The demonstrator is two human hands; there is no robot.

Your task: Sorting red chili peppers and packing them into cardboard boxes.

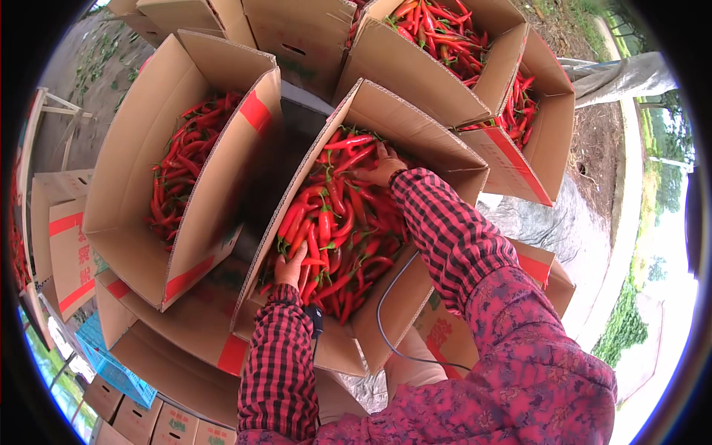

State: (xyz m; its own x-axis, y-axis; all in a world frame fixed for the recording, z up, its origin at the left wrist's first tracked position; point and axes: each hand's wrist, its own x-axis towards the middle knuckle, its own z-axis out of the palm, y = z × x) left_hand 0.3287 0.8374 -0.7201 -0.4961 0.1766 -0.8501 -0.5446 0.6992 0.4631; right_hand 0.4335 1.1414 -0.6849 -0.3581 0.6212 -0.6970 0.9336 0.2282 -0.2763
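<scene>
An open cardboard box (pixel 415 130) in the middle is filled with long red chili peppers (pixel 345 222) with green stems. My left hand (pixel 291 265) rests on the peppers at the box's near left side, fingers curled over a few of them. At the far side of the pile lies my right hand (pixel 383 167), pressed flat among the peppers, fingers spread. Both arms wear red-and-black checked sleeves.
Another open box of red chilies (pixel 185 159) stands to the left, and two more (pixel 445 30) (pixel 519 104) at the back right. Flattened and closed cartons surround them. A blue plastic crate (pixel 111 367) sits lower left. Grass and a path lie to the right.
</scene>
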